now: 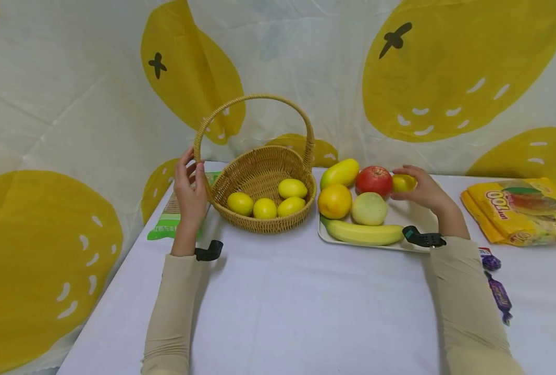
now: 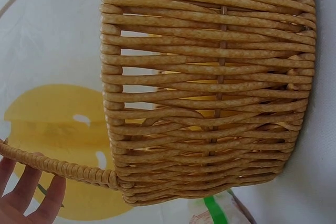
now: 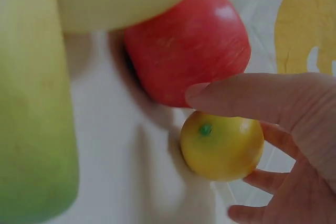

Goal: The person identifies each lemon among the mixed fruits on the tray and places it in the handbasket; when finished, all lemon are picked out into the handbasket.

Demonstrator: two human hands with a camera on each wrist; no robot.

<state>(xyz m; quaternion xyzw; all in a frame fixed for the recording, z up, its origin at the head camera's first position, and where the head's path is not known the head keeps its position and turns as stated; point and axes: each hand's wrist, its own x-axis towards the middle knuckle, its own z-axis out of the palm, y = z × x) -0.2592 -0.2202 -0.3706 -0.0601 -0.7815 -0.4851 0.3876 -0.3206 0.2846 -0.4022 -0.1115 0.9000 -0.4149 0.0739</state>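
My left hand grips the side of the wicker basket's handle; its fingers show behind the handle in the left wrist view. Inside the basket lie several lemons. To the right, my right hand holds a small lemon with a green stem spot between thumb and fingers, over the cream tray. The thumb overlaps the edge of a red apple-like fruit beside it. Also on the tray are a mango, an orange, a pale round fruit and a banana.
Yellow snack packs lie right of the tray, with purple-wrapped candies nearer me. A green-and-brown packet lies behind my left hand. A fruit-printed cloth hangs behind the white table.
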